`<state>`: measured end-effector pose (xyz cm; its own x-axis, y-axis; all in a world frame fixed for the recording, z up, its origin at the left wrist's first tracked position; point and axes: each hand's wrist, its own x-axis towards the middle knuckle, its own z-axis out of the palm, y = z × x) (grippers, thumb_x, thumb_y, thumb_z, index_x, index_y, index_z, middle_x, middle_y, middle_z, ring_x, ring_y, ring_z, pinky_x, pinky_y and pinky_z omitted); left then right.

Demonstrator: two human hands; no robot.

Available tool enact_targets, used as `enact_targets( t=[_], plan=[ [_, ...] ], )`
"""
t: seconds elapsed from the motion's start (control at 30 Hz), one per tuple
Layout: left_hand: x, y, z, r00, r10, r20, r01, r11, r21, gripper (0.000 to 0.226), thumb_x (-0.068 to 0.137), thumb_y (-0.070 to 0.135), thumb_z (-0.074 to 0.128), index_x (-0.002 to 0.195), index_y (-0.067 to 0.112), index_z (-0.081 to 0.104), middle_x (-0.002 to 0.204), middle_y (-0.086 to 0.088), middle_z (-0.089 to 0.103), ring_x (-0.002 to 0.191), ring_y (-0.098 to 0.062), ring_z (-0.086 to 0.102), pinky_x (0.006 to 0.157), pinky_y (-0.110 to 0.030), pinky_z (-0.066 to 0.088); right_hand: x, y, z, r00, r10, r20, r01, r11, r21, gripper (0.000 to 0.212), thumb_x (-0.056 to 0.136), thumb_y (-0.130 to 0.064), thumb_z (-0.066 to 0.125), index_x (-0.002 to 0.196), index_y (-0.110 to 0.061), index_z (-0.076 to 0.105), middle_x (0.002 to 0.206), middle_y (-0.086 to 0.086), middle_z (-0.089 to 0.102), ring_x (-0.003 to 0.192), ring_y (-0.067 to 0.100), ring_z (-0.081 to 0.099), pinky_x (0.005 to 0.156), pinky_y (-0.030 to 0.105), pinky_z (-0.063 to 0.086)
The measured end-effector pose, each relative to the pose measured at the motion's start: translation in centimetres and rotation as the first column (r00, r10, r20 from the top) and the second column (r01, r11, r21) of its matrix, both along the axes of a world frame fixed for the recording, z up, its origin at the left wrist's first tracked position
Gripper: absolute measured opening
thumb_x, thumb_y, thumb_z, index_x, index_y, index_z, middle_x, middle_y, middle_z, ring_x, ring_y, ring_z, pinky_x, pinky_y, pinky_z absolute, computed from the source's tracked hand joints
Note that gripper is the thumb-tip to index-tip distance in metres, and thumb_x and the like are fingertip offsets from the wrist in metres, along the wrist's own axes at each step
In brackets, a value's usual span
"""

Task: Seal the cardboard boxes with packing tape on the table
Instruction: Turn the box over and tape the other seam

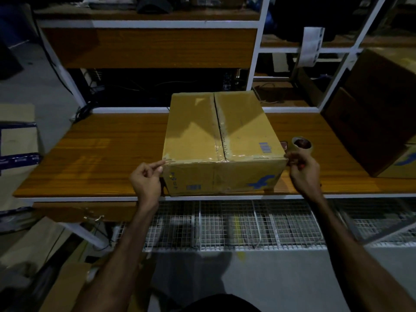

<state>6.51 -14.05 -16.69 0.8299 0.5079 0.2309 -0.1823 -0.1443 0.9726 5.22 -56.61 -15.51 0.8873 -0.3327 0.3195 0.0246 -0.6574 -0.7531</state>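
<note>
A closed cardboard box [222, 140] with a blue logo sits on the wooden table [101, 158], near its front edge. Clear tape runs down the centre seam and along the near top edge. My left hand [146, 179] is at the box's near left corner, index finger pressing on the tape end there. My right hand [304, 170] is at the near right corner, holding a roll of packing tape [301, 144] with fingers pinched on the tape at the corner.
A second, larger cardboard box [382, 122] stands at the table's right end. White-framed shelving [148, 23] rises behind the table. Wire mesh racks [236, 224] lie below the front edge. More cartons [18, 140] are stacked on the floor to the left.
</note>
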Motion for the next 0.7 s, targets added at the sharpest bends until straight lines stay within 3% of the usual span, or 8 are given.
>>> enact_targets(
  t=[0.07, 0.13, 0.2, 0.3, 0.37, 0.5, 0.6, 0.7],
  plan=[
    [-0.6, -1.0, 0.3, 0.996, 0.087, 0.014, -0.087, 0.995, 0.058, 0.024, 0.089, -0.015, 0.064, 0.088, 0.009, 0.058, 0.109, -0.007, 0.075, 0.109, -0.012, 0.071, 0.099, -0.045, 0.059, -0.1, 2.2, -0.2, 0.994, -0.049, 0.1, 0.073, 0.965, -0.252, 0.033, 0.09, -0.002, 0.066, 0.117, -0.018, 0.074, 0.13, 0.009, 0.065, 0.118, 0.027, 0.061, 0.103, 0.057, 0.052],
    [-0.6, -2.3, 0.9, 0.986, 0.09, 0.138, -0.131, 0.937, 0.323, 0.027, 0.091, -0.004, 0.067, 0.116, 0.006, 0.068, 0.129, -0.01, 0.07, 0.122, -0.018, 0.064, 0.11, -0.038, 0.052, 0.1, 5.9, 0.6, 0.98, 0.076, 0.185, 0.014, 0.895, -0.445, 0.04, 0.088, -0.011, 0.072, 0.126, -0.018, 0.072, 0.139, 0.009, 0.064, 0.127, 0.03, 0.056, 0.11, 0.051, 0.042],
    [0.1, -4.1, 0.9, 0.969, -0.143, 0.202, -0.047, 0.696, 0.717, 0.038, 0.095, 0.009, 0.066, 0.134, 0.008, 0.065, 0.146, -0.01, 0.061, 0.14, -0.025, 0.051, 0.122, -0.038, 0.037, 1.0, 10.1, 1.3, 0.94, 0.299, 0.166, -0.15, 0.798, -0.583, 0.048, 0.09, -0.02, 0.072, 0.137, -0.018, 0.066, 0.148, 0.01, 0.06, 0.133, 0.031, 0.054, 0.112, 0.051, 0.039],
    [1.3, -6.7, 0.0, 0.949, -0.306, 0.082, 0.054, 0.413, 0.909, 0.035, 0.104, 0.02, 0.06, 0.138, 0.013, 0.065, 0.15, -0.006, 0.059, 0.146, -0.028, 0.045, 0.121, -0.053, 0.035, 2.1, 15.5, 0.2, 0.88, 0.476, 0.007, -0.327, 0.614, -0.718, 0.055, 0.102, -0.032, 0.05, 0.155, -0.015, 0.051, 0.161, 0.013, 0.049, 0.146, 0.031, 0.047, 0.121, 0.053, 0.035],
    [1.7, -6.7, -1.2, 0.951, -0.295, 0.09, 0.039, 0.406, 0.913, 0.036, 0.105, 0.02, 0.058, 0.14, 0.015, 0.066, 0.146, -0.003, 0.063, 0.143, -0.027, 0.05, 0.116, -0.054, 0.038, 2.7, 16.1, -1.5, 0.878, 0.477, -0.037, -0.329, 0.545, -0.771, 0.062, 0.103, -0.033, 0.045, 0.162, -0.015, 0.04, 0.167, 0.009, 0.042, 0.153, 0.028, 0.04, 0.125, 0.051, 0.03],
    [2.0, -2.7, -3.4, 0.954, -0.235, 0.186, -0.05, 0.487, 0.872, 0.042, 0.098, 0.005, 0.059, 0.139, 0.012, 0.066, 0.143, -0.003, 0.065, 0.142, -0.027, 0.051, 0.12, -0.045, 0.033, 2.9, 11.7, -3.4, 0.93, 0.368, 0.015, -0.235, 0.623, -0.746, 0.086, 0.09, -0.035, 0.081, 0.161, -0.018, 0.037, 0.166, 0.007, 0.044, 0.153, 0.028, 0.038, 0.126, 0.047, 0.02],
    [1.9, -1.4, -3.6, 0.952, -0.217, 0.214, -0.03, 0.633, 0.773, 0.04, 0.096, -0.008, 0.062, 0.135, 0.003, 0.068, 0.14, -0.01, 0.065, 0.141, -0.03, 0.051, 0.122, -0.03, 0.032, 2.6, 7.6, -3.4, 0.951, 0.294, 0.094, -0.148, 0.701, -0.698, 0.056, 0.109, -0.045, 0.047, 0.156, -0.015, 0.047, 0.16, 0.008, 0.051, 0.149, 0.029, 0.045, 0.123, 0.047, 0.025],
    [1.8, -2.0, -3.6, 0.952, -0.17, 0.253, -0.043, 0.746, 0.665, 0.033, 0.099, -0.007, 0.061, 0.13, -0.002, 0.07, 0.137, -0.014, 0.066, 0.138, -0.029, 0.054, 0.118, -0.027, 0.038, 2.1, 4.2, -3.4, 0.968, 0.204, 0.144, -0.086, 0.814, -0.575, 0.058, 0.115, -0.042, 0.023, 0.152, -0.011, 0.055, 0.157, 0.01, 0.055, 0.149, 0.029, 0.045, 0.124, 0.05, 0.031]
  ],
)
